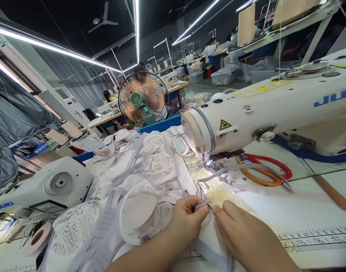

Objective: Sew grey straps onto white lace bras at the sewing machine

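Currently pinching a bra (211, 231) in a narrow grip with left hand (187, 218) and right hand (242, 228), just in front of the sewing machine (228, 122) on the tabletop (263, 202). Apparently partway through: edged already with grey trim (208, 250), impossible to tell the stitching left. More bras (158, 166) heaped to the left, finished or not unclear.

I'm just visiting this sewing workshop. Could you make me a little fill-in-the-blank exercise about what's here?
1. The left hand pinches the edge of a white fabric piece, close beside the person's ____ hand.
2. Blue lettering on the sewing machine at the picture's left reads ____.
3. Next to the red looped handle is another loop, coloured ____.
4. The round, caged ____ in the background has a green motor.

Missing words: right; JUKI; orange; fan.
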`<state>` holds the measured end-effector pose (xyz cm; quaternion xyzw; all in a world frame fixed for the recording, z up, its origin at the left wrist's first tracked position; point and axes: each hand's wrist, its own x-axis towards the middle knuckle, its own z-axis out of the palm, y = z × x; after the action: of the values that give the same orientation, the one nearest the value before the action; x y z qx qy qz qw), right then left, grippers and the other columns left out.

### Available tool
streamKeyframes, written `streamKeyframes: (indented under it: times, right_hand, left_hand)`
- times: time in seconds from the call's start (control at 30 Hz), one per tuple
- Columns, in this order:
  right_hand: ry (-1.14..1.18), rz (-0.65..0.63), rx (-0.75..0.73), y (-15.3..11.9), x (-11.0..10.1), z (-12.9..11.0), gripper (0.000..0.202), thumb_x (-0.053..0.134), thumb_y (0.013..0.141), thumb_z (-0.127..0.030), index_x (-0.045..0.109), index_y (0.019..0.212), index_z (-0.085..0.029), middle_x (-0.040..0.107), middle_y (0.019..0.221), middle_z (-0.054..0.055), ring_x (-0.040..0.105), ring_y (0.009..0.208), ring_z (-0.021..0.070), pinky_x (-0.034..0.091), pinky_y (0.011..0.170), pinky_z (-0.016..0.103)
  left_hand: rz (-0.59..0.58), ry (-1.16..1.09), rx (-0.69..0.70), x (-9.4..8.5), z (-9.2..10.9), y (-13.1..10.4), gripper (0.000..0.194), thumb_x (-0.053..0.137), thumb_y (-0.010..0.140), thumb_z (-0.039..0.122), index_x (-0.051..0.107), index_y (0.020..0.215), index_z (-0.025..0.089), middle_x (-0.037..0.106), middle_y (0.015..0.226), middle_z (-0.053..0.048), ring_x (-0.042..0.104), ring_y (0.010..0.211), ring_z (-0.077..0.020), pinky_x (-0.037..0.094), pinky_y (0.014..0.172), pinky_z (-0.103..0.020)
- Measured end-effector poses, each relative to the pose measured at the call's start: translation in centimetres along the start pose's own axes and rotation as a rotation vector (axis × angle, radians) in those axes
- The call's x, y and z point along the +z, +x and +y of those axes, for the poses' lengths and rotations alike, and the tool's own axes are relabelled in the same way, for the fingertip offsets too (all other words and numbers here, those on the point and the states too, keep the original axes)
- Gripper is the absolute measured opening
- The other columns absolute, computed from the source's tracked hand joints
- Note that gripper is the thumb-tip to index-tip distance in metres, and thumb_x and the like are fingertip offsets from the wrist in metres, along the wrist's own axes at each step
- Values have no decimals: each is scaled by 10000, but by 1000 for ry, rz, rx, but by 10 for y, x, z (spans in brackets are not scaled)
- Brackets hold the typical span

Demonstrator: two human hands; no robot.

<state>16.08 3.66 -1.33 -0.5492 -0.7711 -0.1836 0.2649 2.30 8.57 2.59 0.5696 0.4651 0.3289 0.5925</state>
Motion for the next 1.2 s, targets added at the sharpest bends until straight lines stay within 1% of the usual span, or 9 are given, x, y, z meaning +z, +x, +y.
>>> streamKeyframes:
  times: [0.13, 0.23, 0.37, 0.57, 0.63, 0.83, 1.03, 1.13, 1.2]
  right_hand:
    - [78, -44, 62, 5, -6, 2, 192, 395, 817, -97, 513, 720, -213, 459, 632, -14, 466, 464, 121, 295, 446, 242]
    - [171, -91, 70, 7, -10, 5, 185, 409, 842, -131, 506, 710, -218, 464, 650, -22, 489, 476, 107, 322, 458, 228]
    - [160, -44, 70, 6, -13, 6, 200, 383, 854, -150, 508, 716, -223, 446, 638, -23, 478, 457, 121, 309, 440, 246]
    - [156, 37, 43, 13, -17, -1, 213, 361, 846, -133, 505, 712, -216, 436, 614, -23, 466, 462, 124, 297, 439, 238]
    - [129, 58, 46, 13, -15, -2, 221, 349, 834, -115, 508, 716, -214, 439, 611, -18, 455, 471, 128, 296, 451, 239]
    - [48, 14, -5, 2, 0, -1, 195, 392, 785, -64, 519, 836, -204, 452, 661, -14, 438, 519, 131, 282, 494, 258]
    - [8, -21, 25, 4, 5, -7, 187, 399, 769, -48, 504, 791, -201, 449, 650, -6, 435, 519, 137, 280, 498, 260]
    - [-6, 26, 33, 7, 8, -9, 197, 389, 786, -55, 519, 825, -197, 458, 650, -1, 449, 551, 148, 287, 507, 258]
    - [3, 65, 40, 6, 10, -9, 206, 363, 796, -53, 511, 787, -197, 453, 636, -2, 443, 536, 147, 282, 500, 260]
  left_hand:
    - [-20, -18, -18, -2, -2, 0, 279, 656, 599, 399, 519, 607, 156, 436, 557, 27, 367, 556, -95, 287, 557, -239]
    - [-39, -78, -58, -3, -3, 1, 302, 662, 590, 414, 492, 610, 165, 444, 562, 24, 390, 548, -100, 299, 539, -236]
    - [-23, -61, -58, -4, -4, 1, 284, 656, 596, 400, 491, 604, 169, 420, 546, 29, 389, 543, -101, 300, 531, -233]
    - [-17, 1, -47, -4, 0, 0, 275, 645, 604, 388, 481, 586, 168, 421, 534, 31, 362, 535, -93, 284, 531, -233]
    - [-20, -5, -44, -4, 0, 1, 273, 645, 602, 386, 482, 585, 168, 404, 532, 37, 354, 537, -90, 275, 534, -234]
    - [-14, -102, -92, -4, 0, 1, 280, 670, 565, 379, 493, 574, 162, 413, 517, 39, 343, 516, -82, 254, 526, -234]
    - [2, -201, -119, -2, 0, 0, 256, 669, 546, 329, 478, 556, 159, 403, 489, 51, 322, 476, -65, 224, 501, -228]
    - [18, -255, -126, -3, 1, 0, 260, 674, 539, 316, 469, 555, 158, 396, 476, 60, 308, 459, -56, 218, 490, -223]
    - [14, -290, -129, -4, 2, 0, 274, 683, 536, 327, 468, 567, 160, 403, 475, 62, 312, 451, -55, 222, 484, -220]
